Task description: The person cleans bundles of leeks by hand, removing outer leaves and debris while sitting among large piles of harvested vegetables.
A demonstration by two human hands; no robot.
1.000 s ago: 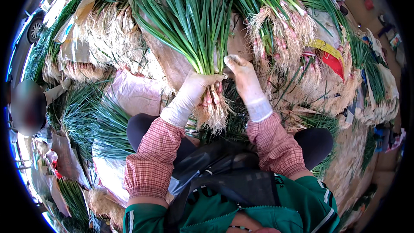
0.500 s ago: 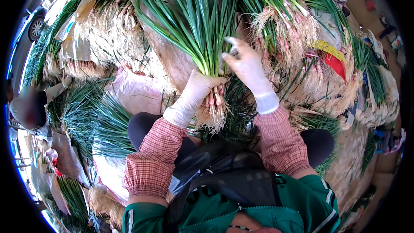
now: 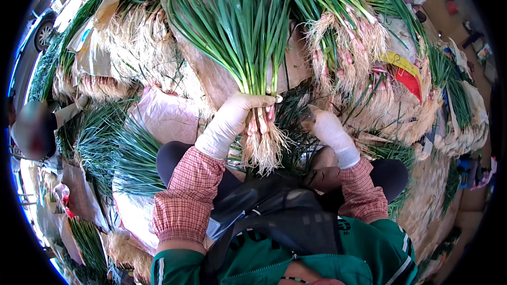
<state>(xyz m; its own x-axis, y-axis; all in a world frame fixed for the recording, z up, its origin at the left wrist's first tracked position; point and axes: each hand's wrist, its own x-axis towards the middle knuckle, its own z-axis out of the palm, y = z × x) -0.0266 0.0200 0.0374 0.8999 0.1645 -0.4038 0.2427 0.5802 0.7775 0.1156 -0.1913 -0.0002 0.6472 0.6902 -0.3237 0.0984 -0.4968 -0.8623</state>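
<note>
My left hand (image 3: 231,117), in a pale glove, is wrapped round a bunch of green onions (image 3: 247,37) just above the bulbs. Their leaves fan out away from me, and the pinkish bulbs and pale roots (image 3: 261,146) hang below my fist. To the right of the bunch and apart from it is my gloved right hand (image 3: 331,131), low over dark green leaf scraps (image 3: 296,106). Its fingertips are blurred, so whether they pinch anything does not show.
More green onions (image 3: 348,39) lie in a heap at the far right, roots toward me. Another rooted heap (image 3: 140,39) is at the far left. Loose green onions (image 3: 132,153) lie left of my knee, by a pale sack (image 3: 165,113). A person (image 3: 37,129) is at the far left.
My right hand has moved from beside the stems down and toward me, away from the bunch. My left hand keeps its hold, with the roots slightly nearer to me.
</note>
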